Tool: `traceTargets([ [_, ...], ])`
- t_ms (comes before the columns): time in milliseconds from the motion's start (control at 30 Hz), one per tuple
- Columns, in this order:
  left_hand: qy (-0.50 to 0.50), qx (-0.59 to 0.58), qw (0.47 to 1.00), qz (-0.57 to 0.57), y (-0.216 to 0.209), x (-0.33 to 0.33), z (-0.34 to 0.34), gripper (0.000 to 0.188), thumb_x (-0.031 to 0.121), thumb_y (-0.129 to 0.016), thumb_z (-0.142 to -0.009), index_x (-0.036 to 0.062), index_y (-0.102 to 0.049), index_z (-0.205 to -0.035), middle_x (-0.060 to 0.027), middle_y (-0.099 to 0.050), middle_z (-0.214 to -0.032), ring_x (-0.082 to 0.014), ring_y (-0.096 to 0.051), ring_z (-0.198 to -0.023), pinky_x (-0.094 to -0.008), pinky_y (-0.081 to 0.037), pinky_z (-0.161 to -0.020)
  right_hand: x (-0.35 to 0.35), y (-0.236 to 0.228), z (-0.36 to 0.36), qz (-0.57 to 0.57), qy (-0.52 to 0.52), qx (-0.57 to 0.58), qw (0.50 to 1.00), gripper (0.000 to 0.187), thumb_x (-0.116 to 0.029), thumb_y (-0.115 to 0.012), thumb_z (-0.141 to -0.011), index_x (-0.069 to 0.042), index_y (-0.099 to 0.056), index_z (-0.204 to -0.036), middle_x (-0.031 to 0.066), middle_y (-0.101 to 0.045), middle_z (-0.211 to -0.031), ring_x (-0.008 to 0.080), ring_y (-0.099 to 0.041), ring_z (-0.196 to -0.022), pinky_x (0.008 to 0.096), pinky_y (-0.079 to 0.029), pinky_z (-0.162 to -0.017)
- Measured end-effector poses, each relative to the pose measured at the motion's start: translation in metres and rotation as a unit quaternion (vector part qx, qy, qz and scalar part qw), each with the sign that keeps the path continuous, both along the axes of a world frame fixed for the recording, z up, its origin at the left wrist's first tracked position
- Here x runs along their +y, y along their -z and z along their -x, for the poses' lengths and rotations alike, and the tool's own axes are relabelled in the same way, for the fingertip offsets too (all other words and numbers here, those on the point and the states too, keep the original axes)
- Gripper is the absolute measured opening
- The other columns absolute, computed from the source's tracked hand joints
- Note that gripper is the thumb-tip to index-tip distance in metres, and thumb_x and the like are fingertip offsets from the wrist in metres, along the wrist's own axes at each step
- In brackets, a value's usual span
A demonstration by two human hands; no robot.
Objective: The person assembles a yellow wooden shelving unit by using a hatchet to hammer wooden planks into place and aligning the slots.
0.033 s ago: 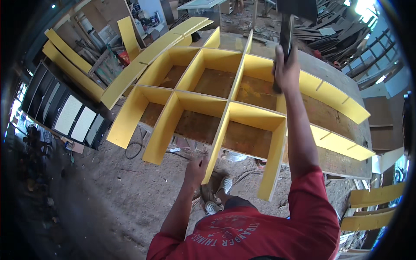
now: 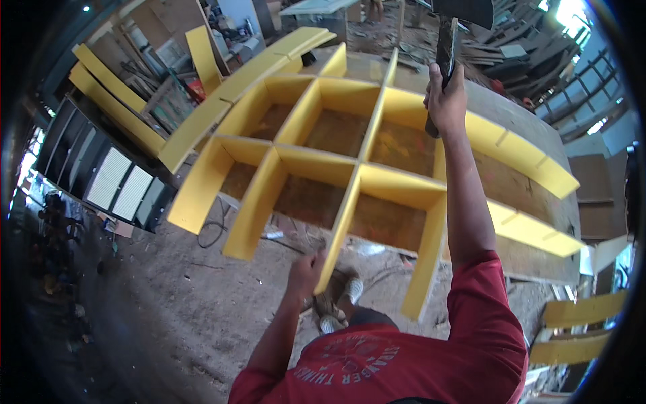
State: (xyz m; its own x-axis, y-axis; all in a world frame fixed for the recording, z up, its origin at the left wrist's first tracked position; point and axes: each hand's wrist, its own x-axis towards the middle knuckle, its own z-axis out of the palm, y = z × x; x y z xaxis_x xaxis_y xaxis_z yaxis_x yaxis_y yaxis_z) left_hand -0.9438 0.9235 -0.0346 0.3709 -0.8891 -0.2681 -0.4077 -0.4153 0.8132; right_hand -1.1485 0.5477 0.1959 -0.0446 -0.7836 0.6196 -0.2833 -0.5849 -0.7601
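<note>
A grid of interlocked yellow boards (image 2: 330, 156) stands on edge across a wooden worktable (image 2: 404, 145). Closed at the near end of one long yellow divider board (image 2: 342, 229), my left hand (image 2: 307, 273) grips its left side; some fingers are hidden. My right hand (image 2: 446, 101) is raised over the grid's right part, wrapped around the dark handle of a hammer-like tool (image 2: 447, 50). Its broad dark head is cut off by the top of the picture, so its exact kind cannot be told. The tool is apart from the boards.
Slotted yellow planks (image 2: 232, 94) lie along the table's left side, and more yellow boards (image 2: 111, 87) lean beyond. A dark cabinet (image 2: 101, 172) stands at left. Scrap wood (image 2: 511, 60) is piled far right. Cut yellow boards (image 2: 582, 310) rest at lower right. Cable (image 2: 214, 232) lies on the dirt floor.
The view has shifted slightly, so the grid sits a little lower and to the right. My right hand and the tool have risen slightly; the left hand keeps its place at the divider.
</note>
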Motion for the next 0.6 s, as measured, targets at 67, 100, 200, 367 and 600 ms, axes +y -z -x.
traceTargets([
  [67,-0.016,-0.029,0.999,0.008,0.002,0.003,0.0,0.047,0.04,-0.058,-0.11,-0.0025,-0.074,-0.097,-0.0239,-0.069,-0.079,-0.023,-0.071,-0.072,-0.0434,-0.054,-0.07,-0.082,0.017,-0.019,0.053,0.057,0.014,0.997,0.034,-0.034,-0.062,-0.111,-0.002,-0.049,-0.111,0.0271,-0.068,-0.078,0.0507,-0.067,-0.068,0.0564,-0.051,-0.061],
  [100,-0.022,-0.035,0.999,-0.008,0.004,0.008,-0.001,0.047,0.041,-0.057,-0.111,-0.0015,-0.075,-0.101,-0.0234,-0.071,-0.082,-0.0229,-0.073,-0.075,-0.0429,-0.055,-0.072,-0.107,0.036,-0.037,0.049,0.073,0.043,0.995,0.032,-0.032,-0.062,-0.11,-0.004,-0.049,-0.114,0.031,-0.069,-0.083,0.0555,-0.067,-0.076,0.0608,-0.051,-0.066],
  [200,-0.038,-0.02,0.999,-0.011,-0.013,0.005,0.001,0.047,0.045,-0.056,-0.111,0.0037,-0.078,-0.11,-0.024,-0.074,-0.086,-0.0335,-0.075,-0.081,-0.0457,-0.056,-0.073,-0.168,0.135,-0.071,-0.078,0.097,0.183,0.975,0.044,-0.04,-0.056,-0.109,-0.004,-0.049,-0.133,0.0373,-0.072,-0.104,0.0582,-0.069,-0.099,0.0674,-0.054,-0.087],
  [367,0.006,-0.018,0.993,-0.116,-0.015,0.0,-0.008,0.048,0.05,-0.053,-0.111,0.0125,-0.08,-0.123,-0.0247,-0.077,-0.093,-0.0458,-0.075,-0.089,-0.0501,-0.058,-0.076,-0.202,0.207,-0.096,-0.303,0.025,0.371,0.878,0.04,-0.029,-0.054,-0.106,0.001,-0.054,-0.133,0.0297,-0.077,-0.104,0.0441,-0.078,-0.09,0.0583,-0.06,-0.085],
  [600,0.075,0.064,0.986,-0.137,-0.035,-0.022,-0.018,0.048,0.05,-0.052,-0.111,0.0131,-0.075,-0.133,-0.0246,-0.077,-0.097,-0.044,-0.075,-0.093,-0.0509,-0.058,-0.08,-0.216,0.205,-0.063,-0.323,0.034,0.31,0.894,0.044,-0.033,-0.057,-0.108,0.005,-0.057,-0.13,0.0266,-0.075,-0.094,0.0355,-0.077,-0.071,0.0497,-0.061,-0.065],
])
